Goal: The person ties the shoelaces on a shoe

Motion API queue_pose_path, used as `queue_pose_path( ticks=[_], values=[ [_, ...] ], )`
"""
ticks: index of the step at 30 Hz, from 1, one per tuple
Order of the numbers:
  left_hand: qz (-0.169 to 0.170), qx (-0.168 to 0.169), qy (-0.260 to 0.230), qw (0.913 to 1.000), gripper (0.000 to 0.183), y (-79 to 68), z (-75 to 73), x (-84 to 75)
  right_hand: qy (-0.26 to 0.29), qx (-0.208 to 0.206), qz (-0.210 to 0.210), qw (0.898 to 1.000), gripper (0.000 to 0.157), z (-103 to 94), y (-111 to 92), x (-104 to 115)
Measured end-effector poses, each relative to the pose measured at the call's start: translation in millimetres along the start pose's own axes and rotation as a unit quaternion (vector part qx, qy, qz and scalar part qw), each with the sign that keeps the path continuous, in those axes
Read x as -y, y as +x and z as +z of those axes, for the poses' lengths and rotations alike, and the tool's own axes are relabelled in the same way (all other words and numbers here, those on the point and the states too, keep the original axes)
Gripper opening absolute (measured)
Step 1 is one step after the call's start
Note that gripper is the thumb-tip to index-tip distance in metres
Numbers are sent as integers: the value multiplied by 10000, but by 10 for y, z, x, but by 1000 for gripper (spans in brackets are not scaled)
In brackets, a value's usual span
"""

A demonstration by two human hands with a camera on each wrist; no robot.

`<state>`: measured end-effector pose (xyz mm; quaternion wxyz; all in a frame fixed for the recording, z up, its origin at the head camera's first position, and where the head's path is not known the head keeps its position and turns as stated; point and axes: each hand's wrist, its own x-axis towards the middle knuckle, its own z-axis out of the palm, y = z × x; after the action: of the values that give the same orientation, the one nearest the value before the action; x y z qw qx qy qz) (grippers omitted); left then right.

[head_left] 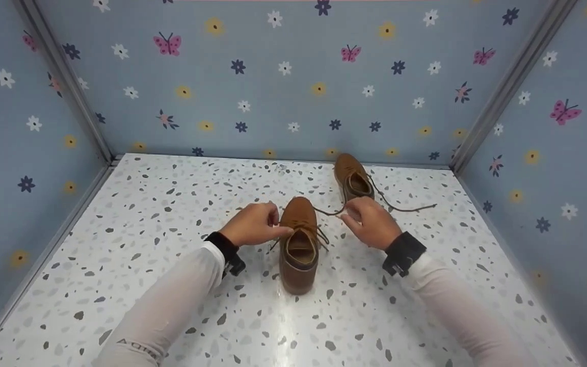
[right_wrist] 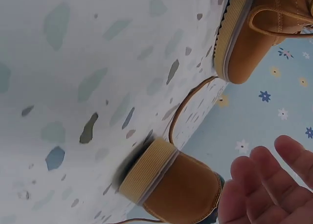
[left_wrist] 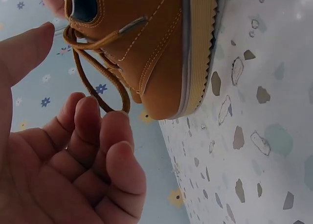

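A tan lace-up shoe (head_left: 298, 278) stands on the floor with its toe pointing away, its lace tied with loops at the sides. My left hand (head_left: 255, 224) is at its left side, thumb over the laces and fingers loosely curled. The left wrist view shows a lace loop (left_wrist: 85, 79) hanging close to the fingertips (left_wrist: 116, 128), unpinched; contact is unclear. My right hand (head_left: 372, 221) hovers right of this shoe, in front of the second shoe (head_left: 348, 165), which it partly hides. In the right wrist view its fingers (right_wrist: 266, 170) are loosely bent and hold nothing.
The second shoe's loose lace (head_left: 405, 210) trails right across the speckled floor (head_left: 212, 316); its other end reaches toward the near shoe's toe. Blue panels (head_left: 293, 76) with flowers and butterflies enclose the back and both sides, joined by metal corner posts (head_left: 507, 86).
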<state>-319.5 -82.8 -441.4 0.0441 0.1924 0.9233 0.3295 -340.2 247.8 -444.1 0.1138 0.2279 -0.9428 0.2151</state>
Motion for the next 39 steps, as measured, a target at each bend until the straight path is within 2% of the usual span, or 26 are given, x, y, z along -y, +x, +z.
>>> queue_pose_path(
  ticks=[5,9,15,23,29,39],
  values=[
    [-202,178,80,9996,48,13,74,-22,-355,-353,-336,9982,35,-55,29,-80],
    [-402,397,116,9983,55,23,121,-51,-549,-512,-276,9968,41,-83,74,-157],
    [-492,642,108,9967,52,27,170,-98,-618,-322,96,9975,49,-92,152,-275],
    [-512,721,-1,9961,41,21,223,-150,-536,-79,437,9976,53,-50,254,-372],
    [-501,538,5,9973,33,22,262,-173,-561,108,733,9957,56,-16,336,-392],
    [76,86,691,9975,27,19,332,-183,-772,305,1033,9912,52,74,433,-401]
  ],
)
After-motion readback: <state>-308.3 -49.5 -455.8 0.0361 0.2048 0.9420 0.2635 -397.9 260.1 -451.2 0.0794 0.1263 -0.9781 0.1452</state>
